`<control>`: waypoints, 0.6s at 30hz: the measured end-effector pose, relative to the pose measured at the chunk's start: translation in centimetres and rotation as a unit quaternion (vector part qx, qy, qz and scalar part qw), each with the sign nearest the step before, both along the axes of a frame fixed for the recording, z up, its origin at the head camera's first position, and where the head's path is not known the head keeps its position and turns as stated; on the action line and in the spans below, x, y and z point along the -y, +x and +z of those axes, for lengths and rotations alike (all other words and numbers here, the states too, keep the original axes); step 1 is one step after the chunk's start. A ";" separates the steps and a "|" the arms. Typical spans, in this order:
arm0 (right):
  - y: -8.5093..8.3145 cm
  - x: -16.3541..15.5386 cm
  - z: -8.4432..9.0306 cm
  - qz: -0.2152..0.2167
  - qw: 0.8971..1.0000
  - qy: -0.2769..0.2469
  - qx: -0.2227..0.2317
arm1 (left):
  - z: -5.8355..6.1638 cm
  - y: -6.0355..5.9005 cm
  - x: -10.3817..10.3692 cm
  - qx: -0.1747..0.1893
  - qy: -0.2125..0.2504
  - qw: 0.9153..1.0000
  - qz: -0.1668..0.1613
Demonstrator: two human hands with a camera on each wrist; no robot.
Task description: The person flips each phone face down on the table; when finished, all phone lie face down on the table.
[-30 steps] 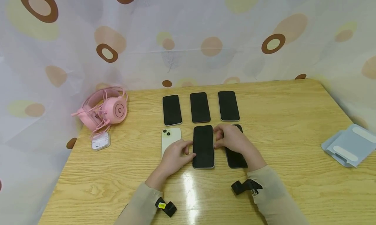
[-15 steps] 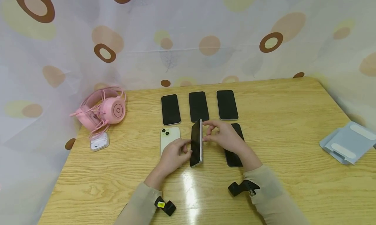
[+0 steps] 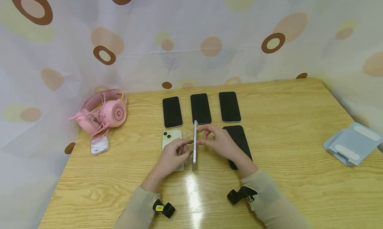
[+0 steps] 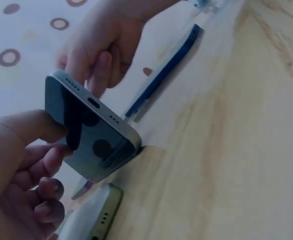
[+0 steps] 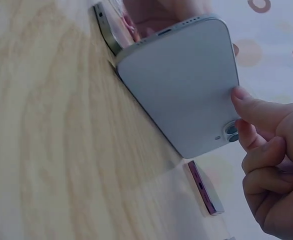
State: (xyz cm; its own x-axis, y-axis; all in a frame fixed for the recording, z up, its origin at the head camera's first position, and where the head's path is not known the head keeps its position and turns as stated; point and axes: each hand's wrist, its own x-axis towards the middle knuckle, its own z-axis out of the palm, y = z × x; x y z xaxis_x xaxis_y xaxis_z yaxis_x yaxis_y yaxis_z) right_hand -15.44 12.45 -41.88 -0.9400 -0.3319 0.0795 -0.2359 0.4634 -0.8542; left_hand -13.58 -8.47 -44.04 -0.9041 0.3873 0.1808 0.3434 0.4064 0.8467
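A smartphone [image 3: 195, 144] stands on its long edge between my hands in the head view. Its dark screen [image 4: 106, 137] faces my left hand [image 3: 172, 155], whose thumb and fingertips hold it from that side. My right hand [image 3: 220, 143] has its thumb and index fingertips at the phone's upper edge, near the camera lenses on the pale back [image 5: 179, 85]. Partly beneath my left hand lies a pale phone [image 3: 177, 134] with its back up. A black-screened phone [image 3: 239, 137] lies beneath my right hand and wrist, partly covered by them.
Farther back, three phones lie screen up in a row: left [image 3: 172, 112], middle [image 3: 200, 107] and right [image 3: 229, 106]. Pink headphones [image 3: 110, 112] and a small white case [image 3: 100, 145] sit at the left. A grey-blue folding stand [image 3: 353, 144] is at the right edge of the wooden table [image 3: 293, 132].
The phone between my hands lay flat with its screen up; it has been tilted up from its right side onto its long edge. My right hand moved left with it.
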 end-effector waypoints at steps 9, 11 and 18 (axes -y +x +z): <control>0.5 1.4 -0.8 0.022 1.000 0.014 0.011 | 1.3 0.1 0.8 0.048 0.037 0.998 0.032; 0.6 1.5 -0.9 0.021 0.999 0.032 0.022 | 1.5 0.1 1.1 0.051 0.034 0.998 0.031; 0.8 1.7 -1.3 0.023 0.993 0.093 0.063 | 2.0 0.1 2.1 0.063 -0.011 0.997 0.045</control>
